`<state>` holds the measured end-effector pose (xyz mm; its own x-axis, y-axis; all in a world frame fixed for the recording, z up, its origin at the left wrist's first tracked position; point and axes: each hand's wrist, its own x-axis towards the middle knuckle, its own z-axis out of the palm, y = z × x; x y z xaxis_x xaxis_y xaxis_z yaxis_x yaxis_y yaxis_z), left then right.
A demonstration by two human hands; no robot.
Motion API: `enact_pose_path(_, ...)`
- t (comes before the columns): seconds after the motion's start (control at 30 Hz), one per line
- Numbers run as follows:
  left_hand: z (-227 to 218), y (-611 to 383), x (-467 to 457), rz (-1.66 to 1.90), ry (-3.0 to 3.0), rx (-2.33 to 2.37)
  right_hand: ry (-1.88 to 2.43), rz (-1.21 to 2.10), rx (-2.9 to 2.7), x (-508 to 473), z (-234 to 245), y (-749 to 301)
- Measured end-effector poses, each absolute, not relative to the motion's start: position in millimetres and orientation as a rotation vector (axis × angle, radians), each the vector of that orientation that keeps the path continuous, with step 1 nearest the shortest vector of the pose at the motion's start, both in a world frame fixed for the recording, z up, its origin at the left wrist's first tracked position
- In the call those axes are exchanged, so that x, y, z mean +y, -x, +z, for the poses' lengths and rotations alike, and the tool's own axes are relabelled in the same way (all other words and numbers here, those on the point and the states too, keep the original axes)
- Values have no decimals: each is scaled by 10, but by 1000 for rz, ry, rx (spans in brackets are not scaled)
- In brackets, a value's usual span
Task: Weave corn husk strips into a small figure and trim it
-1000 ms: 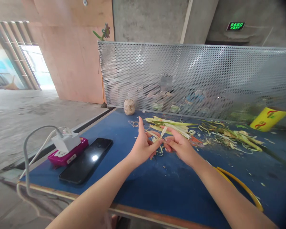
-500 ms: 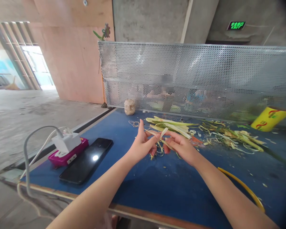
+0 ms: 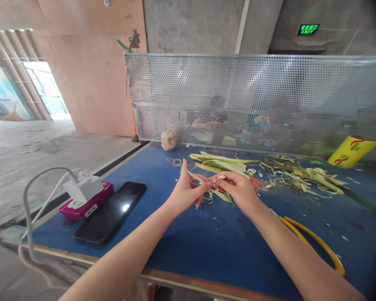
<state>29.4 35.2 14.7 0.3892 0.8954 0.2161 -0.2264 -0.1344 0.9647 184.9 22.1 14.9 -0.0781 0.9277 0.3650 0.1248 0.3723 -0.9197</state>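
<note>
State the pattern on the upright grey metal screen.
The metal screen is finely perforated, best seen in head view.

I can see a slender left forearm (image 3: pixel 128 251) at the lower left of the frame and a matching right forearm (image 3: pixel 294 246) at lower right, both bare, tapering smoothly upward; left grip (image 3: pixel 186 188) and right grip (image 3: pixel 240 189) are bare too, with slim fingers (image 3: pixel 184 169).

Blue tabletop (image 3: pixel 219 246) is busy | black phone (image 3: pixel 111 213) lies beside magenta socket block (image 3: pixel 93 203) | pale-green leaves (image 3: pixel 221 161) sprawl mid-back | yellow tube (image 3: pixel 352 152), far right
</note>
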Motion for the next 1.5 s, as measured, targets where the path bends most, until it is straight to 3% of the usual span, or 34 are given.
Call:
enact_pose_path(0.9,126,-272,384,1193,-1321,564,828,1208,-1176,239,178,-1865)
enact_pose_path(1.23,117,-270,404,1232,-1353,511,1043,1398,-1274,214,88,-1802)
enact_pose_path(1.5,97,-265,376,1230,-1507,662,1028,1045,-1542,277,45,-1834)
